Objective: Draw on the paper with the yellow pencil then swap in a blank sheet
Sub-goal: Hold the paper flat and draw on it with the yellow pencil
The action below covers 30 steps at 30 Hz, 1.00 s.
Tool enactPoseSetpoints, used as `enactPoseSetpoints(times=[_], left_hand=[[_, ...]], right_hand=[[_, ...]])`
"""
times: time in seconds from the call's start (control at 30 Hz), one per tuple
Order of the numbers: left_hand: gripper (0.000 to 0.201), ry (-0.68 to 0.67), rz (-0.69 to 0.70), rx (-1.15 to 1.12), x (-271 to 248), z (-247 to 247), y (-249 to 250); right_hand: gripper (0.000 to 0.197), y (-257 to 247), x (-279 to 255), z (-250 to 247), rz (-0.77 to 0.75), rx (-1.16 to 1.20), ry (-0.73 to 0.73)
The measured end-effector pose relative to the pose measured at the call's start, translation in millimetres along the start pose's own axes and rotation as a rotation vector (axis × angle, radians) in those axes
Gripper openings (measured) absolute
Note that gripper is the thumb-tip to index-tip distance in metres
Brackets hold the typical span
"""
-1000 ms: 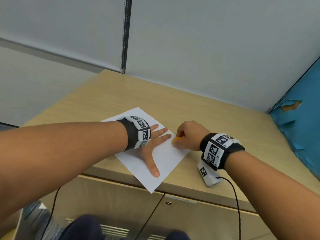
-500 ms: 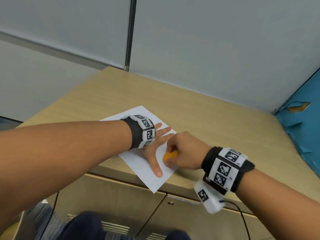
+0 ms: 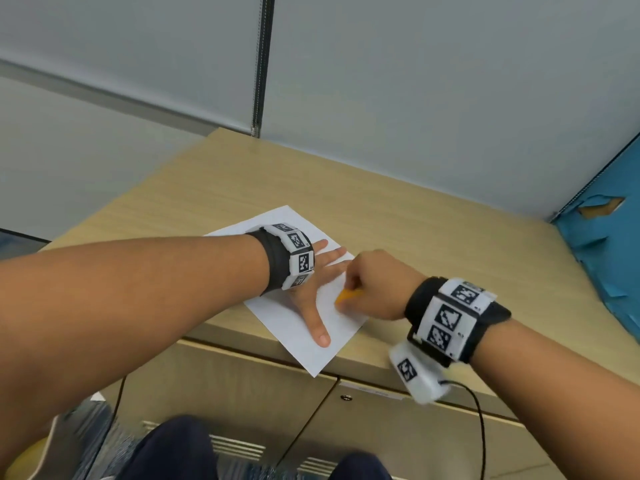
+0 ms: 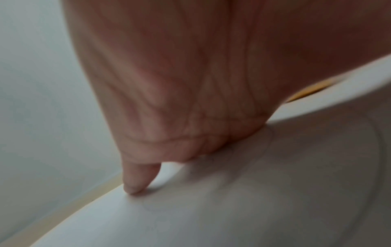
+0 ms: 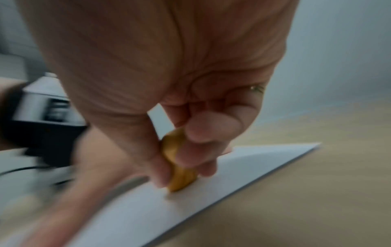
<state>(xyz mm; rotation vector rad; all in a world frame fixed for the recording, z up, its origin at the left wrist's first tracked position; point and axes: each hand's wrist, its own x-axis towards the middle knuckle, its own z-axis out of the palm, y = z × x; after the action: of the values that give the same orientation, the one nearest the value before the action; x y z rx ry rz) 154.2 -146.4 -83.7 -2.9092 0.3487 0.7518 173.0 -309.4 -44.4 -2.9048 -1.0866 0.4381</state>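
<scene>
Pinching the yellow pencil (image 3: 348, 295) between my right thumb and curled fingers, I have its tip down on the paper (image 3: 341, 327), near the sheet's right-hand edge. My right hand (image 3: 375, 284) is bunched tight around the short stub, so only a bit of yellow shows below my fingertips (image 5: 191, 160) in the right wrist view, which is blurred. My left hand (image 3: 311, 292) lies flat on the same sheet, fingers straight and spread, thumb pointing back toward me, palm pressing the paper against the wooden desk (image 3: 433, 237). In the left wrist view one fingertip (image 4: 133, 187) touches the white surface, and faint curved pencil lines (image 4: 268, 143) show around my palm. The sheet sits at an angle near the front edge of the desk, one corner hanging just past it above the cabinet doors (image 3: 242, 393). Both wrists wear black bands with white marker blocks (image 3: 446, 317), and a thin black cable (image 3: 479, 427) trails from the right one.
</scene>
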Motion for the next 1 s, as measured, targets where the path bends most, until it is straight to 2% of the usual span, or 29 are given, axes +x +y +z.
enactPoseSetpoints(times=[0.1,0.23,0.3,0.47,0.6,0.73,0.83,0.93,1.0], left_hand=[[0.15,0.0,-0.017,-0.008,1.7,0.9,-0.4],[0.147,-0.02,-0.008,0.027,2.5,-2.1,-0.6],[0.149,-0.029,-0.017,0.041,2.3,-3.0,-0.7],[0.147,-0.013,-0.079,0.001,-6.2,-5.4,7.3],[0.137,-0.049,-0.167,-0.059,-13.6,-8.4,12.2],[0.126,-0.1,-0.189,0.013,-27.1,-15.5,18.6],[0.122,-0.071,-0.096,0.051,-29.1,-26.2,20.6],[0.138,-0.002,0.111,0.079,-22.0,-32.5,16.0],[0.141,0.01,0.189,0.022,-18.8,-30.7,15.4]], right_hand=[[0.023,15.3,10.3,-7.3,0.121,0.03,0.098],[0.027,-15.2,-9.8,8.2,-0.037,0.02,-0.02],[0.028,-18.2,-11.5,9.8,-0.072,0.02,-0.029],[0.026,-0.9,1.0,-1.1,0.006,-0.019,0.006],[0.029,15.8,12.1,-5.9,0.092,-0.06,0.059],[0.034,29.2,22.2,-8.2,0.104,-0.036,0.063],[0.031,28.5,26.5,-6.5,0.083,-0.053,0.077],[0.021,26.5,27.0,-7.2,0.088,-0.062,0.076],[0.022,28.2,25.0,-10.2,0.109,-0.061,0.066]])
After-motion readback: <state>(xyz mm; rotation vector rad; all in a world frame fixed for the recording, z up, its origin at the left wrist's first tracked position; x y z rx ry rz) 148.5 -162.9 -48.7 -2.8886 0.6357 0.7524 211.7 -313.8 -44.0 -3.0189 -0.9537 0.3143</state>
